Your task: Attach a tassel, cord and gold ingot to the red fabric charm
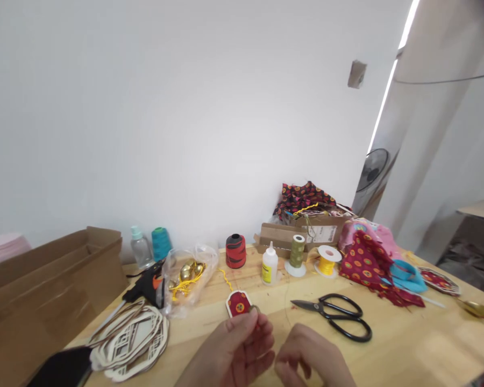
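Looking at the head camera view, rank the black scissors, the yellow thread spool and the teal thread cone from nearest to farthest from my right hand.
1. black scissors: on the table just ahead of the right hand, slightly to its right.
2. yellow thread spool: farther back, mid-table.
3. teal thread cone: far left, at the back by the wall.

A: Bright, even light is flooding the white wall [185, 107], and a strip of light [391, 80] is blazing at upper right.
B: It's blowing out completely. Shadows under the scissors [325, 310] are falling soft and short.
A: The table [407, 344] is catching faint glare at right, straight lines are bowing toward the edges, and the left hand [234, 349] and its red tag [239, 303] are looking slightly smeared.
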{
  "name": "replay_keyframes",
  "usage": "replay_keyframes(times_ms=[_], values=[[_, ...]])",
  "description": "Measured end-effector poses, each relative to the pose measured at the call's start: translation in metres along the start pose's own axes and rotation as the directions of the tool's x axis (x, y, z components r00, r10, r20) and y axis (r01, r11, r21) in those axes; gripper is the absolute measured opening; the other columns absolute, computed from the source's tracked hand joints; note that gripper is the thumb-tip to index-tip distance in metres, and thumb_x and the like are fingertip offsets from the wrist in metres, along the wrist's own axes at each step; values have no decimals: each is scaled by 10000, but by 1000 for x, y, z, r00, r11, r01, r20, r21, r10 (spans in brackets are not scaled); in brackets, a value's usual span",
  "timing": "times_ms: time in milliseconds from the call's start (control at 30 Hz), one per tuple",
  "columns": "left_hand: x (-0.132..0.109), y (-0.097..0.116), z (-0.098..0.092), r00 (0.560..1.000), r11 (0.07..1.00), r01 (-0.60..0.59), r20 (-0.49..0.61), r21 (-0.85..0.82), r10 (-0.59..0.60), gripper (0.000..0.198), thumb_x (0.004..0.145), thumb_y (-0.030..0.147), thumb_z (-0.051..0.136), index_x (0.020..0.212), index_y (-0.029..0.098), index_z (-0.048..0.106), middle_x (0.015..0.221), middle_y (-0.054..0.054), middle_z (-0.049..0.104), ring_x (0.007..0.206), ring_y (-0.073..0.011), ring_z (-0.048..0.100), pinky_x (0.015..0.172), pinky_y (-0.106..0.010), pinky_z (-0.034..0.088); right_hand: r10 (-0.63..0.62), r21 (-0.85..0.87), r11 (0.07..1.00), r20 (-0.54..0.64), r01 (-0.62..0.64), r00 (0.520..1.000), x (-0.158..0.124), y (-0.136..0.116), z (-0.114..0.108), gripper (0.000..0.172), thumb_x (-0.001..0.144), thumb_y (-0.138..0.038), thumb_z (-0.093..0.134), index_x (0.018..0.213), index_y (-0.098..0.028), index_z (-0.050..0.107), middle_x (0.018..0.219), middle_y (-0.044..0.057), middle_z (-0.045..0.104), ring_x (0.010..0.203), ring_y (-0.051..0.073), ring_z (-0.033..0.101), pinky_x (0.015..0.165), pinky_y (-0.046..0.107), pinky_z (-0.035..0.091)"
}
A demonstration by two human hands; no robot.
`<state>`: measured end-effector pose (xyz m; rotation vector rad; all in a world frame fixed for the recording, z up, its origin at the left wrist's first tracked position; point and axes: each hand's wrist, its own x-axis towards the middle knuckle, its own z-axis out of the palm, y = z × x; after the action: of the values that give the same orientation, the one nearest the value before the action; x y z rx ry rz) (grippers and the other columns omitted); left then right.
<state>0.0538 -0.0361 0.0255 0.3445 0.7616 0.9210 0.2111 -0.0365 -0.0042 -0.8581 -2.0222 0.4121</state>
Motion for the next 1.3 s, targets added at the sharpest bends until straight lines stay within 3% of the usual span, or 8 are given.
replay_keyframes(times_ms=[267,400,467,533,700,867,1000,1300], values=[[28,23,-31,971,868,-235,67,437,229,327,645,331,642,442,88,559,624,-22,596,553,-75,517,534,-175,408,416,125,893,133,-432,900,34,24,0,293,790,-352,436,635,-142,571,566,-15,459,517,95,396,467,195,310],[35,28,-64,975,912,-215,22,350,221,224,574,306,706,557,100,618,483,36,551,459,-48,489,499,-150,416,449,-228,876,60,-425,892,30,51,-32,119,722,-216,476,684,-174,580,651,9,536,586,135,465,540,239,351],[34,29,-74,978,930,-202,6,306,210,203,550,255,732,666,107,654,531,20,602,502,-56,531,527,-144,437,433,-357,857,105,-372,895,19,67,-53,221,621,-63,453,752,-184,583,736,25,568,705,165,501,634,262,375],[32,28,-78,979,941,-192,-19,279,205,223,539,207,742,724,110,665,572,3,644,527,-67,567,550,-146,463,433,-424,843,169,-331,886,7,81,-67,379,545,7,414,831,-188,570,809,41,577,763,174,509,679,273,378],[27,27,-75,962,931,-198,-120,307,244,221,550,134,731,759,110,665,633,-25,701,540,-84,616,552,-144,499,422,-490,815,136,-309,896,-11,102,-75,236,547,-12,423,690,-194,466,675,10,524,612,147,457,559,253,340],[21,26,-74,946,923,-205,-175,327,272,221,549,94,724,761,111,664,703,-53,718,593,-97,642,548,-137,503,508,-131,855,20,-502,861,-19,95,-75,183,580,-132,528,672,-206,388,602,-31,459,554,127,421,502,239,333],[18,26,-74,950,908,-206,-147,365,274,192,569,144,718,755,129,674,722,-51,719,628,-102,643,560,-142,494,568,371,724,156,-581,808,-20,65,-64,441,645,-299,597,1032,-205,408,679,-11,505,632,144,502,558,251,393],[17,28,-71,952,758,-224,-29,612,304,288,514,378,710,670,137,680,581,-4,657,552,-114,554,563,-208,431,419,498,688,321,-528,849,-1,28,4,478,559,-296,696,993,-196,524,886,42,575,809,199,531,710,295,412]])
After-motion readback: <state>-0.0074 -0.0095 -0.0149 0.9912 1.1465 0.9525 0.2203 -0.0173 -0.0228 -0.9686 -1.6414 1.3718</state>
